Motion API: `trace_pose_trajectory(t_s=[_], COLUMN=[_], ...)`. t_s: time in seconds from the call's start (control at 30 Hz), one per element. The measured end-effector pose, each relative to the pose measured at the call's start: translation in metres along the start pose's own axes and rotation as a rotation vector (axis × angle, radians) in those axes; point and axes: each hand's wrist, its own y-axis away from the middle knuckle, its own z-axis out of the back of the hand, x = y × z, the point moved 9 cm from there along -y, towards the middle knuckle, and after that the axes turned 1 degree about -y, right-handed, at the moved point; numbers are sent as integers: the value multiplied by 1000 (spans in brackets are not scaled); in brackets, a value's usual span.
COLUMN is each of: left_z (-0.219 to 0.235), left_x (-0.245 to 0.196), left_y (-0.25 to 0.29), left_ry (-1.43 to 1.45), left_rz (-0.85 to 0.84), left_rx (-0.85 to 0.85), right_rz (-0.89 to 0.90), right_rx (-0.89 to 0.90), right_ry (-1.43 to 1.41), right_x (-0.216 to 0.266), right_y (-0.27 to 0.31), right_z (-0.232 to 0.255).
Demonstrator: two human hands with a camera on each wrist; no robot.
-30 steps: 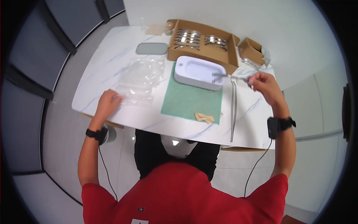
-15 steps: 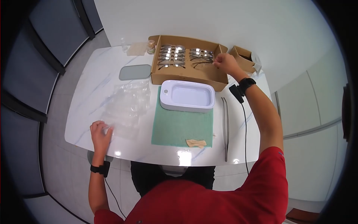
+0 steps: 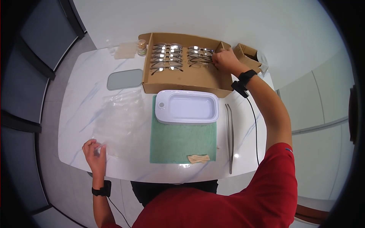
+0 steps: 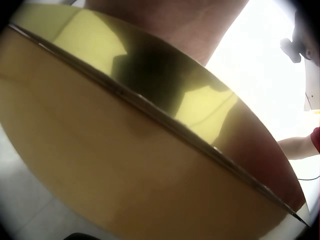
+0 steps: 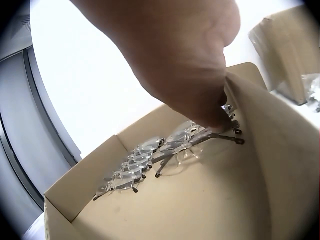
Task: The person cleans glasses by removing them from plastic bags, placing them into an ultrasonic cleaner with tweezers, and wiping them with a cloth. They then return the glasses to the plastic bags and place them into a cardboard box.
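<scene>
The right hand (image 3: 225, 60) reaches over the right wall of the cardboard box (image 3: 182, 88), its bent fingers close together and touching the end of the nearest eyeglasses (image 3: 199, 65) in the right-hand row; whether they pinch the frame cannot be told. That pair lies inside the box, towards its right wall. Handling it well calls for a light touch on the frame or temple, clear of the lenses, with the wrist high so that the neighbouring pairs stay undisturbed; thin temples could snag on one another, so a slow, straight release or lift would suit. The left hand (image 3: 96, 155), nearer the person than the box and off to its left, has its fingers bent and the thumb apart beside clear plastic bags (image 3: 119, 117); whether it grips their edge cannot be told. The box holds a left-hand row of eyeglasses (image 3: 166, 62) too, the pairs set close behind one another. In front of the box, a white basin (image 3: 159, 115) stands on a green cloth (image 3: 182, 142); a smaller cardboard box (image 3: 248, 62), flaps up, stands right of the box on the desk (image 3: 80, 91), and a small jar (image 3: 142, 48) stands just left of it, its contents too small to name.
</scene>
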Motion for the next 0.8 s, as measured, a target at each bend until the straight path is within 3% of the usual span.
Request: trace_pose_trajectory(t_s=[0.4, 0.6, 0.7, 0.8], left_z=[-2, -1, 0, -2], left_x=[4, 2, 2, 4], left_y=[0, 1, 1, 2], left_ry=[-29, -20, -41, -34], left_rz=[-17, -15, -20, -16], left_rx=[10, 11, 17, 18], right_rz=[-61, -79, -59, -69], right_rx=[-127, -69, -349, -558], right_ry=[-52, -10, -90, -366], right_x=[1, 1, -12, -42], right_y=[-22, -29, -14, 26], right_z=[-1, -9, 27, 91])
